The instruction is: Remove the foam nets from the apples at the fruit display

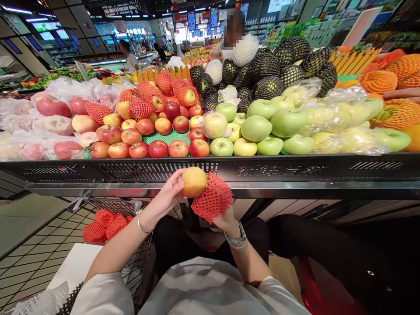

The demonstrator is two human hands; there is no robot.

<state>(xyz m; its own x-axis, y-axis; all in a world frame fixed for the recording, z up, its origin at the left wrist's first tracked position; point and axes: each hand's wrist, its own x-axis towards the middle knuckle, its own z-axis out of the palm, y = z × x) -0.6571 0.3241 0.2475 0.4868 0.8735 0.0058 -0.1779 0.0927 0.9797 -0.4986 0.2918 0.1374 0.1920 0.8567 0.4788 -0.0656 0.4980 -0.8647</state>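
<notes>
My left hand (172, 189) is closed around a yellowish apple (194, 182), holding it just in front of the display's black front edge. Against the apple's right side is a red foam net sleeve (215, 197), its mesh spread wide. My right hand (226, 216) holds this sleeve from below and behind, its fingers mostly hidden by the mesh. Whether the apple's right end is inside the sleeve I cannot tell. Just beyond the edge lie rows of loose red apples (158, 149), and behind them sit apples in red foam nets (141, 108).
Green apples (259, 128) and black-netted fruit (269, 87) fill the display's right half; bagged fruit (54, 107) lies left. At lower left, a wire shopping cart (42, 245) holds red-netted items (105, 225). The display's metal rail (295, 193) runs across before me. Another person stands behind the display.
</notes>
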